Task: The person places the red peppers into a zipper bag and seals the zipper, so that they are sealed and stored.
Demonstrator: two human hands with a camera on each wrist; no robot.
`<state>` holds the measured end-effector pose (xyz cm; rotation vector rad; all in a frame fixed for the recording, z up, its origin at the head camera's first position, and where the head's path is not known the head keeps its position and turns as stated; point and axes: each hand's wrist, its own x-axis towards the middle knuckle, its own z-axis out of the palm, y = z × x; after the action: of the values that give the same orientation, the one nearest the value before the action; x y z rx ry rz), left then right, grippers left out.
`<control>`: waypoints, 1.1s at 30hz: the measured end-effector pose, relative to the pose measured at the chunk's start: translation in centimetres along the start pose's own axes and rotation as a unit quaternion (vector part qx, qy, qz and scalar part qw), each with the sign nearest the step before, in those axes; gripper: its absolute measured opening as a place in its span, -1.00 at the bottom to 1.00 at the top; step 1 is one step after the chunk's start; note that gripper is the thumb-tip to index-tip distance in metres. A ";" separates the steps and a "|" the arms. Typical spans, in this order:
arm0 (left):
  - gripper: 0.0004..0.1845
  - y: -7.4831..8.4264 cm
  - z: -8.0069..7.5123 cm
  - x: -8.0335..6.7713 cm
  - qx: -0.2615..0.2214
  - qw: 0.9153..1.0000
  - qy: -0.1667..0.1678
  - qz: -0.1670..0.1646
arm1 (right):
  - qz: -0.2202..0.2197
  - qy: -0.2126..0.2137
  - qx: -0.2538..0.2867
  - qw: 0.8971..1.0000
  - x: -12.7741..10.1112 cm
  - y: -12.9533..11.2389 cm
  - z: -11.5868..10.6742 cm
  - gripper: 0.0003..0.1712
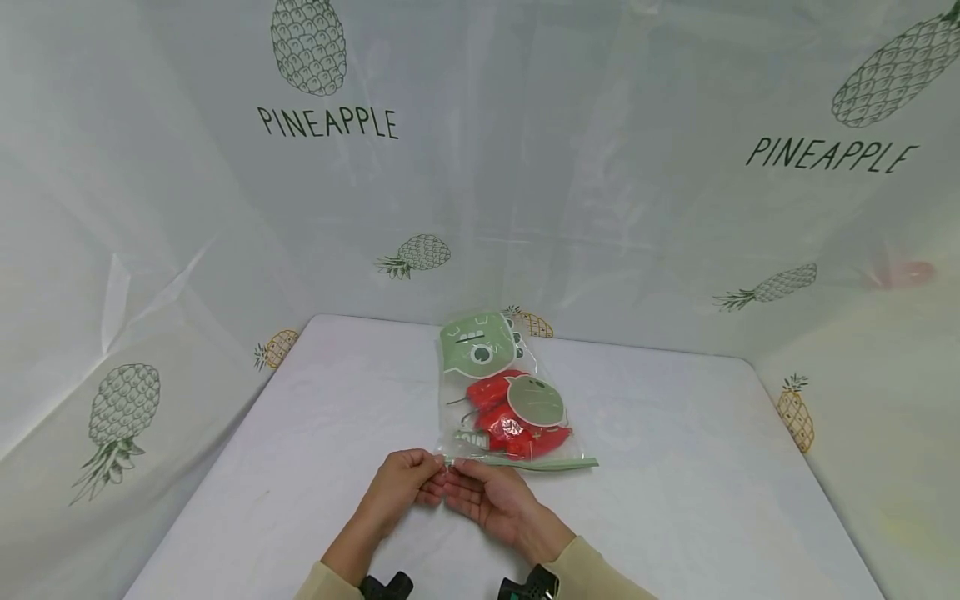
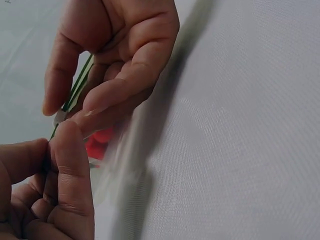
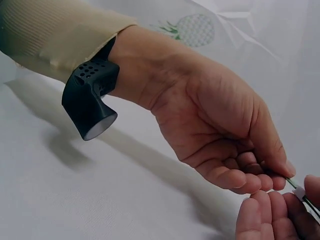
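Both hands together at bag's (image 1: 504,398) near-left corner: left hand (image 1: 401,486) & right hand (image 1: 487,497) pinch zip strip (image 1: 536,463).

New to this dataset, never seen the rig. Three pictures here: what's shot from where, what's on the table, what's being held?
No machine: a person works bare-handed, with a camera on the head and one on each wrist. The head view looks down at a white table. On it lies a clear zip bag holding red pieces. The left hand and right hand both pinch the bag's green zip strip at its left end. The left wrist view shows the right hand up close; the right wrist view shows the left hand and its black wrist camera.
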<state>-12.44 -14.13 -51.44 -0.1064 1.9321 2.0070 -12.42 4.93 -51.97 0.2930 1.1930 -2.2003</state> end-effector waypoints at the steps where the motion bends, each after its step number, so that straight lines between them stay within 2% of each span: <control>1: -0.70 0.0 0.0 0.0 0.001 1.000 -0.002 -0.001 | 0.000 0.001 -0.005 1.000 0.0 0.0 0.0 -0.72; 6: -0.71 -0.2 -0.1 0.0 -0.003 1.000 -0.004 -0.001 | -0.003 0.014 -0.014 1.000 0.1 0.2 -0.1 -0.71; 17: -0.74 -0.4 0.0 0.0 -0.025 0.999 0.036 0.005 | -0.012 0.034 -0.009 0.999 -0.2 0.1 -0.2 -0.76; 33: -0.74 -0.5 -0.3 0.0 -0.027 0.998 0.056 0.002 | -0.017 0.051 -0.010 0.998 0.0 0.2 -0.6 -0.77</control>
<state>-12.36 -14.41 -51.96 -0.2349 1.9456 2.0986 -12.29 5.34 -52.45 0.3840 1.2822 -2.2254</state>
